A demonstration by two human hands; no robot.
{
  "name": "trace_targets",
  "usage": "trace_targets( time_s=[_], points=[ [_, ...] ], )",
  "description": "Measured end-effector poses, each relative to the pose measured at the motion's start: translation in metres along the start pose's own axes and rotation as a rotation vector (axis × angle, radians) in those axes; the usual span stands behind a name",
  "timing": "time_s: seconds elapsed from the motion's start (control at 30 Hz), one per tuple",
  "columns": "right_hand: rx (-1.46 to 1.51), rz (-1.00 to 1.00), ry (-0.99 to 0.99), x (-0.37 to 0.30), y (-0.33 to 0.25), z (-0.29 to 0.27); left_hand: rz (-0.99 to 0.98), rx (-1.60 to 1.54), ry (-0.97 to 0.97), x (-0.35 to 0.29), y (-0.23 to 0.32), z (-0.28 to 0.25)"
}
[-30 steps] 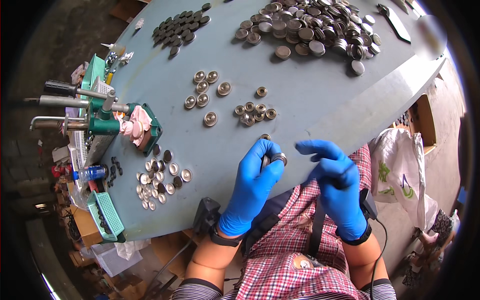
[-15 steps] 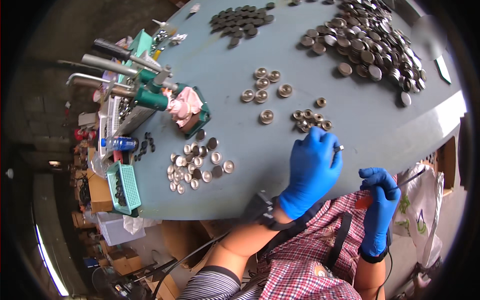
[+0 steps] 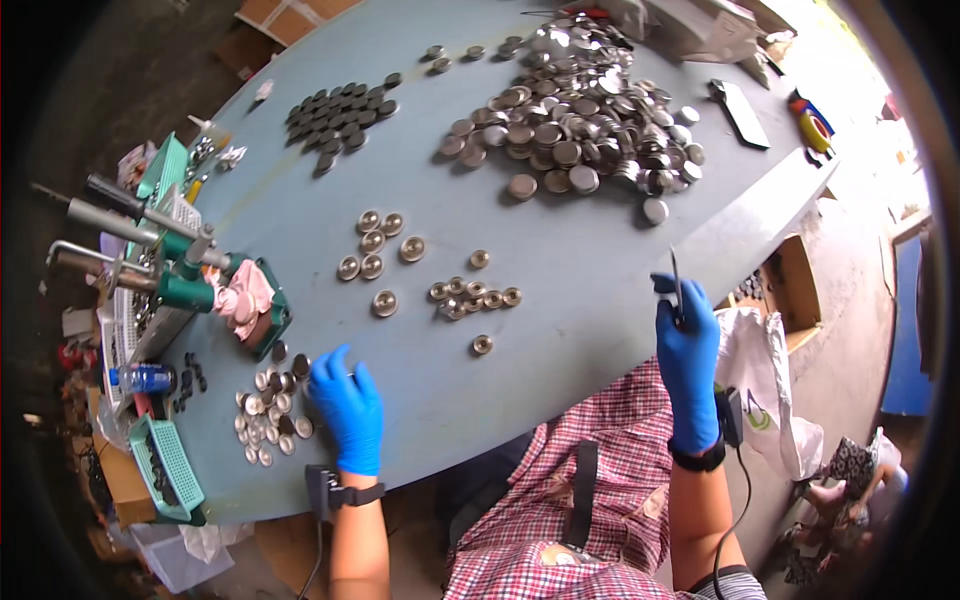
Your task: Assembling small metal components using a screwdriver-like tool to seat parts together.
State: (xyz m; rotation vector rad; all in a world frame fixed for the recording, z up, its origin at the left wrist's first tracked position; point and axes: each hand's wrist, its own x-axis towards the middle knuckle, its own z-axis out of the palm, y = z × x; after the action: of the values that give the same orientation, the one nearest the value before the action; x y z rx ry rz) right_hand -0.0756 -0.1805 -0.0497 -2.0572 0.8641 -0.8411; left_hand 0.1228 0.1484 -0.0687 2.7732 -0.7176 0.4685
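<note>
My left hand point(image 3: 346, 408), in a blue glove, hovers at the right edge of a group of small round metal caps point(image 3: 274, 402), some silver and some dark. Its fingers are apart and nothing shows in them. My right hand point(image 3: 688, 360), also gloved in blue, is raised near the table's right edge. It grips a screwdriver point(image 3: 675, 262) with its thin metal shaft pointing up; the fingers hide the handle. Between the hands lie small ring-like metal pieces point(image 3: 474, 300), one of them point(image 3: 483, 344) apart and closer to me. Larger silver round pieces point(image 3: 372, 243) sit further left.
A green hand press point(image 3: 190, 285) with a pink cloth point(image 3: 243, 298) stands at the left, near a teal basket point(image 3: 167, 470) and a blue bottle point(image 3: 146, 378). A big heap of metal discs point(image 3: 585, 125) and a cluster of dark discs point(image 3: 340, 118) lie toward the back.
My left hand has moved left from the ring-like pieces to the caps; the small metal piece it held is gone from it. One ring piece now lies apart. The view has shifted right.
</note>
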Motion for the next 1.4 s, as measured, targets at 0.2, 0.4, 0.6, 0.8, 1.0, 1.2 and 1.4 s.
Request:
trace_targets(
  time_s=[0.2,0.4,0.6,0.8,1.0,1.2,1.4],
  points=[
    [-0.47,0.045,0.063,0.087,0.045,0.004,-0.096,0.295,-0.003,0.009,-0.046,-0.009],
    [-0.06,0.186,-0.134,0.085,0.024,0.001,0.056,-0.269,0.014,0.005,0.04,-0.021],
    [1.006,0.558,-0.561,0.002,-0.049,-0.021,0.219,-0.967,-0.271,0.009,0.171,-0.034],
    [0.916,0.54,-0.529,-0.034,-0.063,-0.027,0.507,-0.821,-0.211,0.015,0.196,-0.042],
    [1.023,0.559,-0.799,-0.048,-0.04,-0.045,0.454,-0.783,-0.198,0.01,0.19,-0.052],
    [0.886,0.511,-0.354,-0.043,-0.068,-0.035,0.478,-0.787,-0.254,0.004,0.192,-0.057],
    [1.189,0.565,-0.791,-0.059,-0.039,-0.046,0.379,-0.866,-0.279,0.003,0.187,-0.056]
  ],
)
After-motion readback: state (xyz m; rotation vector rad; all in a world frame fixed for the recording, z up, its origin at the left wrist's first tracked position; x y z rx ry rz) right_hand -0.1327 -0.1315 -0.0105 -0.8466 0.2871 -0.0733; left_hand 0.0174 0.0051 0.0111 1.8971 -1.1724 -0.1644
